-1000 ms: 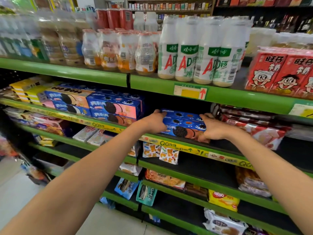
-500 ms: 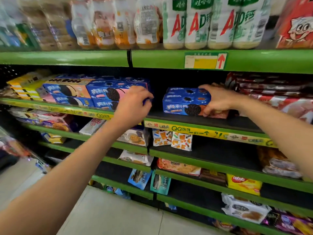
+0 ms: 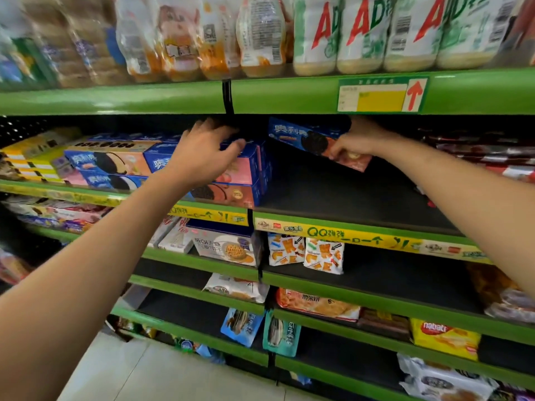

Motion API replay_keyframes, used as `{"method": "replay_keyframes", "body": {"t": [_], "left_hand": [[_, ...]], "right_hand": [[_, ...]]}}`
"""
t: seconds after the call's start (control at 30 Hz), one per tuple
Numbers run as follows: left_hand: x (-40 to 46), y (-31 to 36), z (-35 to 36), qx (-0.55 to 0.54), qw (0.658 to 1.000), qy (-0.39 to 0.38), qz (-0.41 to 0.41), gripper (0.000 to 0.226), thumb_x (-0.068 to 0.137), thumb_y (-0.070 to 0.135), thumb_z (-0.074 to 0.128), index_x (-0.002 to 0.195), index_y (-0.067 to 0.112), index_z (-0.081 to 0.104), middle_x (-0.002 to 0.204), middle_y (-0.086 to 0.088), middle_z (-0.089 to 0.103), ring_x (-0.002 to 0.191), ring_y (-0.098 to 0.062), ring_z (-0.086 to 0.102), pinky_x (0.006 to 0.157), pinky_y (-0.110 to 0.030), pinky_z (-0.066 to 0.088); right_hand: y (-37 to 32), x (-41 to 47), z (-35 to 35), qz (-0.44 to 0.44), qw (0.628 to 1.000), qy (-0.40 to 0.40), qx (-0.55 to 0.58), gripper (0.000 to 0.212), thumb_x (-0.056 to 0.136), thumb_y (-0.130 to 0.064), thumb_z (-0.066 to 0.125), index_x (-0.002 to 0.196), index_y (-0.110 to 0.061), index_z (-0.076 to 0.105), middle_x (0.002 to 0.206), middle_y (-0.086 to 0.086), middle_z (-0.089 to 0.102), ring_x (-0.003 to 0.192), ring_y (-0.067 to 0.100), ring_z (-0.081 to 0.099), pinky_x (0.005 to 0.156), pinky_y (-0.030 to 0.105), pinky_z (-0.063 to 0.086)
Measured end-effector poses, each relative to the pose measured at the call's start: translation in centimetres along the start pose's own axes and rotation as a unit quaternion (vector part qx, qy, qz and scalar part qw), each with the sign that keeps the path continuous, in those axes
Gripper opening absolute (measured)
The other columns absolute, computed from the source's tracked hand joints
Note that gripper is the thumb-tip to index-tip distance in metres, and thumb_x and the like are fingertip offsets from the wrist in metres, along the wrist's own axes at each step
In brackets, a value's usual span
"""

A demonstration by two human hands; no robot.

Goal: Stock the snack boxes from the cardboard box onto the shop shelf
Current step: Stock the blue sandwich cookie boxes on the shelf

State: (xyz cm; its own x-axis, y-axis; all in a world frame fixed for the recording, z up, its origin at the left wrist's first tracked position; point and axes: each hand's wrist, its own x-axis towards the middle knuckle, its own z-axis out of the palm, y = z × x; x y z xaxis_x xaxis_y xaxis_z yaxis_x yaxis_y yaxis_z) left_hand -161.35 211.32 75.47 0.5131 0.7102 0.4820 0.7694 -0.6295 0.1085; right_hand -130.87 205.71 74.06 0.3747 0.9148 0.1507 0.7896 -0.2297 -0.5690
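Observation:
A blue cookie box (image 3: 301,137) hangs tilted above the dark shelf board (image 3: 347,198), and my right hand (image 3: 357,140) pinches its right end. Its far side disappears into the shadow under the upper shelf. My left hand (image 3: 204,156) reaches over the stack of blue and pink cookie boxes (image 3: 240,175) on the left half of the same shelf, fingers loosely spread and touching the top box's far edge. The cardboard box is out of view.
Drink bottles (image 3: 318,33) line the green shelf above, whose front lip (image 3: 260,96) overhangs the hands. Red snack packs (image 3: 492,160) lie to the right. Lower shelves hold cracker bags (image 3: 307,253) and wafer packs (image 3: 443,340). Tiled floor (image 3: 173,374) lies below.
My right hand has lifted the blue box off the shelf board and tilted it. My left hand has moved from the shelf front up onto the left stack. The camera has come closer.

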Motion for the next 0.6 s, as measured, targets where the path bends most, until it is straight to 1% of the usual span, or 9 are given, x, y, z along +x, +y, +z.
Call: {"method": "replay_keyframes", "body": {"t": [0.1, 0.17, 0.2, 0.33, 0.4, 0.47, 0.5, 0.53, 0.6], "left_hand": [[1.3, -0.9, 1.0, 0.015, 0.997, -0.074, -0.009, 0.051, 0.098, 0.059, 0.031, 0.137, 0.032, 0.051, 0.138, -0.011, 0.053, 0.127, -0.035, 0.046, 0.097, -0.043, 0.038], [1.3, -1.4, 1.9, 0.029, 0.997, -0.067, -0.012, 0.054, 0.097, 0.063, 0.025, 0.129, 0.033, 0.057, 0.129, -0.01, 0.06, 0.117, -0.035, 0.055, 0.079, -0.036, 0.038], [1.1, -1.6, 2.2, 0.034, 0.999, -0.041, -0.01, 0.056, 0.095, 0.065, 0.023, 0.123, 0.032, 0.06, 0.123, -0.011, 0.064, 0.111, -0.035, 0.058, 0.072, -0.035, 0.034], [0.8, -1.6, 2.6, 0.039, 0.999, 0.022, 0.007, 0.064, 0.09, 0.068, 0.019, 0.111, 0.029, 0.065, 0.109, -0.012, 0.069, 0.099, -0.035, 0.062, 0.065, -0.033, 0.027], [0.8, -1.5, 2.7, 0.036, 0.999, 0.033, 0.014, 0.062, 0.091, 0.066, 0.021, 0.107, 0.027, 0.066, 0.108, -0.012, 0.07, 0.099, -0.035, 0.062, 0.066, -0.032, 0.029], [0.7, -1.5, 2.9, 0.036, 0.998, 0.045, 0.018, 0.058, 0.091, 0.063, 0.023, 0.107, 0.029, 0.066, 0.11, -0.011, 0.069, 0.102, -0.035, 0.062, 0.067, -0.032, 0.03], [0.7, -1.5, 3.0, 0.035, 0.998, 0.051, 0.02, 0.056, 0.092, 0.062, 0.023, 0.107, 0.03, 0.066, 0.11, -0.011, 0.069, 0.102, -0.034, 0.062, 0.067, -0.032, 0.03], [0.6, -1.5, 3.0, 0.034, 0.998, 0.056, 0.02, 0.055, 0.092, 0.062, 0.024, 0.107, 0.031, 0.066, 0.109, -0.011, 0.07, 0.102, -0.034, 0.063, 0.066, -0.032, 0.03], [0.5, -1.6, 3.2, 0.033, 0.997, 0.069, 0.019, 0.053, 0.092, 0.061, 0.025, 0.106, 0.03, 0.066, 0.105, -0.012, 0.07, 0.099, -0.034, 0.063, 0.065, -0.032, 0.029]], "right_hand": [[-1.8, 1.9, 0.8, 0.027, 0.998, -0.049, -0.023, 0.024, 0.067, -0.024, 0.081, 0.07, -0.017, 0.058, 0.068, 0.003, 0.056, 0.053, 0.015, 0.05, 0.048, 0.02, 0.034], [-3.1, 3.5, 1.8, 0.017, 0.994, -0.111, -0.015, 0.019, 0.074, -0.018, 0.074, 0.064, -0.014, 0.058, 0.065, 0.007, 0.057, 0.055, 0.02, 0.051, 0.062, 0.024, 0.039], [-3.8, 4.1, 2.3, 0.015, 0.99, -0.136, -0.016, 0.02, 0.078, -0.016, 0.071, 0.063, -0.013, 0.058, 0.062, 0.007, 0.058, 0.053, 0.02, 0.052, 0.063, 0.025, 0.038], [-6.4, 5.2, 3.8, -0.01, 0.981, -0.194, -0.006, 0.041, 0.089, -0.004, 0.058, 0.05, -0.015, 0.06, 0.033, -0.007, 0.052, 0.027, 0.001, 0.046, 0.036, 0.012, 0.034], [-7.7, 5.3, 4.5, -0.016, 0.978, -0.208, -0.024, 0.036, 0.092, -0.001, 0.053, 0.057, -0.012, 0.056, 0.031, -0.009, 0.05, 0.026, -0.001, 0.045, 0.033, 0.01, 0.032], [-8.6, 5.7, 5.2, -0.024, 0.974, -0.224, -0.023, 0.03, 0.094, 0.001, 0.05, 0.065, -0.008, 0.055, 0.035, -0.008, 0.054, 0.031, -0.001, 0.048, 0.04, 0.012, 0.035], [-8.6, 6.6, 5.7, -0.033, 0.975, -0.217, -0.026, 0.02, 0.093, 0.001, 0.052, 0.075, -0.004, 0.058, 0.044, -0.006, 0.061, 0.04, -0.001, 0.054, 0.047, 0.015, 0.039], [-8.9, 6.6, 5.9, -0.057, 0.977, -0.203, -0.021, 0.007, 0.091, 0.001, 0.057, 0.096, 0.003, 0.061, 0.063, -0.002, 0.069, 0.057, 0.003, 0.062, 0.056, 0.021, 0.041], [-9.3, 7.3, 6.4, -0.086, 0.984, -0.157, -0.019, 0.065, 0.085, -0.001, 0.067, 0.142, 0.002, 0.037, 0.111, 0.012, 0.067, 0.1, 0.02, 0.064, 0.071, 0.022, 0.044]]}}
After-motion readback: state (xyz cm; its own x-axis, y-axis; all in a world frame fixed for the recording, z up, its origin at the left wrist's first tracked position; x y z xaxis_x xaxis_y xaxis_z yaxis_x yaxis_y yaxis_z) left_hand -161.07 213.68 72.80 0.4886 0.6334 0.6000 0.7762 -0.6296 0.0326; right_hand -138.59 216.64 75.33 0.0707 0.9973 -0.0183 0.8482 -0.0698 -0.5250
